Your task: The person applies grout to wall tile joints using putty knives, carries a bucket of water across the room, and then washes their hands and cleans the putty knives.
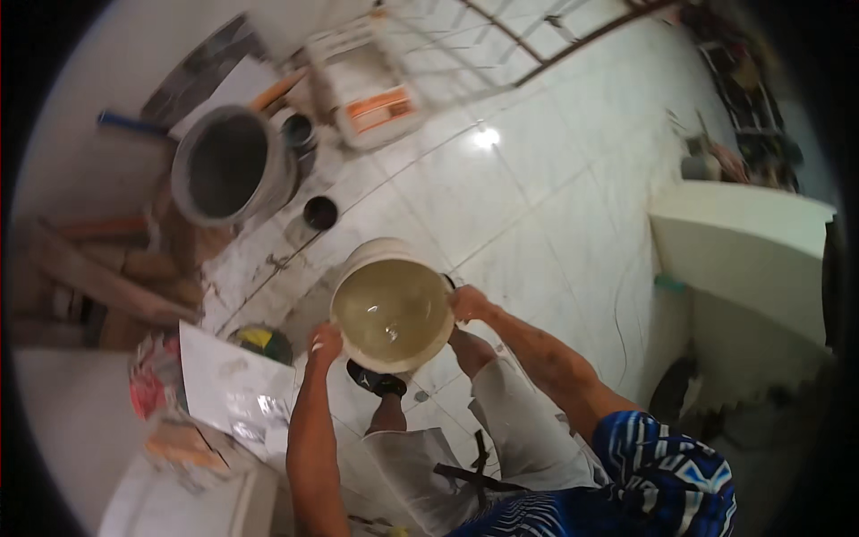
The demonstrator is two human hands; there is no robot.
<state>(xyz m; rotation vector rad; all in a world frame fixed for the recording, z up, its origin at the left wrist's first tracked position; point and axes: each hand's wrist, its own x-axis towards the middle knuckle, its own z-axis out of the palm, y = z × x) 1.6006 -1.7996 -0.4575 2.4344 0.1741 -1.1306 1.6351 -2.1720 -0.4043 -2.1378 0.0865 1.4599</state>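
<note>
A whitish bucket (pixel 376 251) is in front of my legs, with cloudy yellowish water (pixel 391 295) inside it. My left hand (pixel 326 343) grips its left side, the fingers closed at the edge. On the opposite side, my right hand (pixel 469 304) is closed on the bucket near the rim. Its base is hidden, so I cannot tell whether it is raised or rests on the floor. Just beyond it stands a small dark-mouthed cup or can (pixel 320 213). My sandalled foot (pixel 367 377) shows below the bucket.
At the far left stands a large grey bucket (pixel 190 183), beside a white tub with an orange label (pixel 378 109). Wood pieces (pixel 116 277) lie along the left. A white panel (pixel 219 376) leans near my left arm. White tiled floor (pixel 546 242) spreads ahead; a pale curved ledge (pixel 743 210) borders the right.
</note>
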